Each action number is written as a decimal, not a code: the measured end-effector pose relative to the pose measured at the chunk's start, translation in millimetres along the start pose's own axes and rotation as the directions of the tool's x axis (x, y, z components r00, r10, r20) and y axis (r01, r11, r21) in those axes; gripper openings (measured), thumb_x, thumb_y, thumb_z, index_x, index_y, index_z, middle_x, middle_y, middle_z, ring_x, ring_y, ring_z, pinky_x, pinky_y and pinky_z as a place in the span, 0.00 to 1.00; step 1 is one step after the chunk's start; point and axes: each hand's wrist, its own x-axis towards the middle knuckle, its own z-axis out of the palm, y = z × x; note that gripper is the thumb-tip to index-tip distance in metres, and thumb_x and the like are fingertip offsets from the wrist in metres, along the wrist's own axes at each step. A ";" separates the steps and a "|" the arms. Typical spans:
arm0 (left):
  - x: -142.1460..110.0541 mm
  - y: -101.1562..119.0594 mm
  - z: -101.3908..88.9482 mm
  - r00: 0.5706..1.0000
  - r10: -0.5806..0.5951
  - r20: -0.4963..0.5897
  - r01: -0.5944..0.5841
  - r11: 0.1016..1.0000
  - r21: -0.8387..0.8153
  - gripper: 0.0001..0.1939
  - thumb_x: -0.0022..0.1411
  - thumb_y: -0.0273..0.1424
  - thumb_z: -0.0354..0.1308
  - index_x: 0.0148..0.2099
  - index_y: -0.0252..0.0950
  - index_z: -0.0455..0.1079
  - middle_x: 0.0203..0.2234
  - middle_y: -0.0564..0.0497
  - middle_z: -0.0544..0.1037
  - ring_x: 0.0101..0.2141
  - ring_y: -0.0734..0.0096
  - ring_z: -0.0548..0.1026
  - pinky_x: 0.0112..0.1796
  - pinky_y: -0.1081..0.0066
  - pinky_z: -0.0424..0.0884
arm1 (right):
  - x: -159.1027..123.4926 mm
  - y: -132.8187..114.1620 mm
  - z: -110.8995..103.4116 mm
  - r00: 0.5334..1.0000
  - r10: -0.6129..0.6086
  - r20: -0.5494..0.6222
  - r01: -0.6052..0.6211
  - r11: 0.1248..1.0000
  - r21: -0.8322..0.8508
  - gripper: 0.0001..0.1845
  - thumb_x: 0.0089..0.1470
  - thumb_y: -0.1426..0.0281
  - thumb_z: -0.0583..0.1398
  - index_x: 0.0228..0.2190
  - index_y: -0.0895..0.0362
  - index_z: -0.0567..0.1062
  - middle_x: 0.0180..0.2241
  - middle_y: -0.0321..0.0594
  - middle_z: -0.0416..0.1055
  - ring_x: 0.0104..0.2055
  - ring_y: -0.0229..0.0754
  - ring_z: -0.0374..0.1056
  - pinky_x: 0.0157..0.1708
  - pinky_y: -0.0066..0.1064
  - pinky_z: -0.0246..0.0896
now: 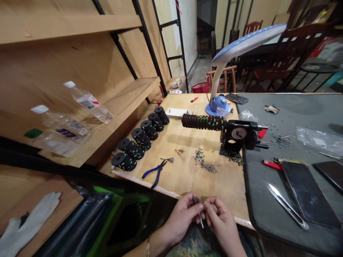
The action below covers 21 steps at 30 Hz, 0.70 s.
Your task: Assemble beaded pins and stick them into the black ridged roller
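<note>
My left hand (184,214) pinches a thin grey piece (201,220), long axis running eleven to five o'clock; my right hand (219,216) curls just beside it at three, its grip I cannot tell; beyond, at twelve, lie colourful beads (199,157).
</note>
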 end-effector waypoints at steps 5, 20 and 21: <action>-1.8 1.6 0.6 0.999 -0.018 -0.030 0.016 0.999 -0.049 0.18 0.48 0.38 0.69 0.30 0.34 0.64 0.19 0.56 0.71 0.20 0.79 0.67 0.22 0.78 0.58 | -2.5 2.5 -0.2 0.999 -0.034 -0.017 0.034 0.999 -0.020 0.27 0.41 0.45 0.65 0.23 0.57 0.70 0.15 0.31 0.66 0.15 0.31 0.54 0.17 0.24 0.49; -2.1 -3.6 -1.0 0.996 0.067 -0.059 -0.066 0.998 0.021 0.19 0.53 0.40 0.66 0.30 0.35 0.60 0.18 0.59 0.67 0.19 0.82 0.61 0.21 0.78 0.52 | -2.0 22.2 -5.4 0.995 -0.099 -0.005 0.097 0.986 -0.135 0.26 0.48 0.46 0.61 0.24 0.57 0.69 0.13 0.27 0.60 0.15 0.31 0.53 0.17 0.23 0.47; -2.0 -3.8 -1.6 0.995 0.077 -0.060 -0.074 0.996 0.044 0.19 0.53 0.41 0.65 0.30 0.35 0.60 0.18 0.59 0.67 0.19 0.82 0.61 0.21 0.78 0.52 | -1.9 24.3 -6.2 0.993 -0.120 -0.008 0.117 0.981 -0.153 0.25 0.49 0.46 0.61 0.24 0.57 0.69 0.14 0.28 0.60 0.15 0.32 0.53 0.17 0.23 0.47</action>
